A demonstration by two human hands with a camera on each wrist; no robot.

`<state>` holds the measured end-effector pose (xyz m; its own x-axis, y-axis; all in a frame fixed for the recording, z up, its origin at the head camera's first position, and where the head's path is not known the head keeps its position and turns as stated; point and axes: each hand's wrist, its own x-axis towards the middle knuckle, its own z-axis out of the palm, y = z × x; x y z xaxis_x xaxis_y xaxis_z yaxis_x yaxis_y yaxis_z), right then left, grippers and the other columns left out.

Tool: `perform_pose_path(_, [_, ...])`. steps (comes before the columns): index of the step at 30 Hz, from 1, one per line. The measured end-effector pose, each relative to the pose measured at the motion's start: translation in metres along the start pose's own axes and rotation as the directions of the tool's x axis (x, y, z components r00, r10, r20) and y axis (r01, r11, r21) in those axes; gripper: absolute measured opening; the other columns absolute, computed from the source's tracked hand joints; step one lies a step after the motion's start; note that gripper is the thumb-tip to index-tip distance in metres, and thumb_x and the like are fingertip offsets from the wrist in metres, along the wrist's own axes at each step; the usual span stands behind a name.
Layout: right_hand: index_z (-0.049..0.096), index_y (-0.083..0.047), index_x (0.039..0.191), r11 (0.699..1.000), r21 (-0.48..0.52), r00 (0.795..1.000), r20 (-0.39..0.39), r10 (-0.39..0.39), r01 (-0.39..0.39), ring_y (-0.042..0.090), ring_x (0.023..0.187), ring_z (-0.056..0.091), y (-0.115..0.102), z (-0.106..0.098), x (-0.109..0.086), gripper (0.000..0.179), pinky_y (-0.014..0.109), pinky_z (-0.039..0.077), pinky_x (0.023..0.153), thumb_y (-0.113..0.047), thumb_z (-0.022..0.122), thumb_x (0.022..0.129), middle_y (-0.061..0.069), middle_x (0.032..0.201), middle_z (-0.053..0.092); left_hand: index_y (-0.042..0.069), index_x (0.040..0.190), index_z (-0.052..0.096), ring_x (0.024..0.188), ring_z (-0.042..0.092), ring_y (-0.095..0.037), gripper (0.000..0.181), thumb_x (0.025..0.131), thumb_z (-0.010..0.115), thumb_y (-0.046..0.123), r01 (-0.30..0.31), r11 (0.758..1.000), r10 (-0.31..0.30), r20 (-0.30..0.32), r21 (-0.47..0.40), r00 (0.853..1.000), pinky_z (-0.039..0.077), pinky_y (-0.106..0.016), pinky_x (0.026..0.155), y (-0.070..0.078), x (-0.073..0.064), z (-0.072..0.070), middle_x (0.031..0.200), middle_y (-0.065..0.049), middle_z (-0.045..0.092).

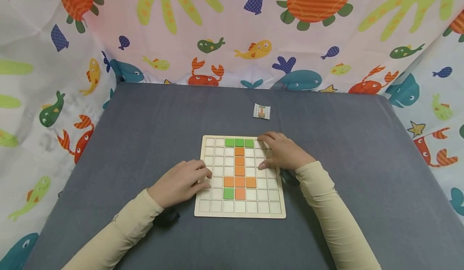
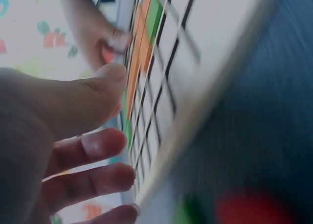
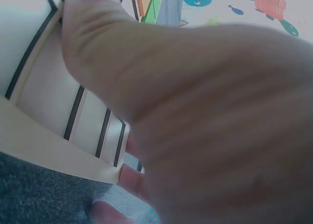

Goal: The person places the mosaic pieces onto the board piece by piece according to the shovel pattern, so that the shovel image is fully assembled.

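Hands: two; the left hand (image 1: pixel 180 182) has loosely bent fingers, thumb apart, at the board's left edge; the right hand (image 1: pixel 284 151) is spread over the upper right part. Neither pinches a tile; how firmly they touch, I cannot tell.
Sleeves: two, cream (image 1: pixel 337 217), one per arm.
Board: one, square (image 1: pixel 240 216), lying flat on the bench between the hands; seven columns by seven rows.
Green tiles: four (image 1: pixel 239 143); three side by side in the top row, one in the sixth row.
Orange tiles: seven (image 1: pixel 239 161); five down the middle column under the green, one either side in the fifth row.
White tiles: (image 1: pixel 251 206) around the coloured ones; some hidden by the hands.
Card: one, small, grid-printed (image 1: pixel 262 112), beyond the board.
Bench: one, grey-covered (image 1: pixel 163 121).
Backdrop: printed cloth (image 1: pixel 232 16); four crabs visible.
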<state>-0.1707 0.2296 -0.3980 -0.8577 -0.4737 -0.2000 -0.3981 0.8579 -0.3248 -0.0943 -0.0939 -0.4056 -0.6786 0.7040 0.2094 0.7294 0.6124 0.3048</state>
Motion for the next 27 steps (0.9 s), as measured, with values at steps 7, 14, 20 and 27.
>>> perform_pose_path(7, [0.045, -0.01, 0.141, 1.0, 0.013, 1.0, -0.008, -0.024, 0.024, 0.035, 0.13, 0.039, 0.001, 0.0, -0.001, 0.093, 0.052, 0.037, 0.104, -0.052, 0.081, 0.067, 0.012, 0.142, 0.044, 0.018, 0.114, 0.065, 0.086, 0.053, -0.011, 0.039, 0.081, 0.076, 0.036, 0.235, 0.967, -0.243, 0.079, 0.096, 0.967, 0.035, -0.032, 0.07, -0.025, -0.043, -0.023, 0.102, 0.003, 0.059])
perform_pose_path(14, [0.046, -0.01, 0.14, 0.999, 0.018, 0.999, -0.02, -0.027, 0.027, 0.034, 0.129, 0.04, 0.004, 0.0, -0.002, 0.092, 0.052, 0.038, 0.102, -0.052, 0.082, 0.066, 0.012, 0.141, 0.044, 0.014, 0.115, 0.065, 0.088, 0.052, -0.014, 0.04, 0.08, 0.079, 0.028, 0.213, 0.971, -0.222, 0.079, 0.109, 0.972, 0.035, -0.029, 0.066, -0.037, -0.062, -0.023, 0.106, 0.001, 0.058])
perform_pose_path(20, [0.047, -0.01, 0.14, 0.999, 0.028, 0.999, -0.022, -0.033, 0.034, 0.033, 0.127, 0.041, 0.004, 0.001, -0.003, 0.093, 0.051, 0.039, 0.102, -0.053, 0.081, 0.066, 0.011, 0.14, 0.045, 0.013, 0.109, 0.066, 0.085, 0.054, -0.014, 0.029, 0.082, 0.077, 0.016, 0.174, 0.98, -0.177, 0.027, 0.093, 0.984, 0.043, -0.032, 0.067, -0.042, -0.063, -0.017, 0.1, 0.001, 0.059])
perform_pose_path(27, [0.046, -0.011, 0.14, 0.999, 0.023, 0.999, -0.028, -0.037, 0.038, 0.033, 0.128, 0.04, 0.005, 0.0, -0.002, 0.093, 0.051, 0.038, 0.102, -0.054, 0.081, 0.066, 0.01, 0.14, 0.045, 0.01, 0.106, 0.066, 0.082, 0.053, -0.01, 0.026, 0.082, 0.077, 0.014, 0.155, 0.987, -0.155, 0.0, 0.032, 0.988, 0.048, -0.029, 0.07, -0.045, -0.057, -0.019, 0.096, 0.001, 0.06])
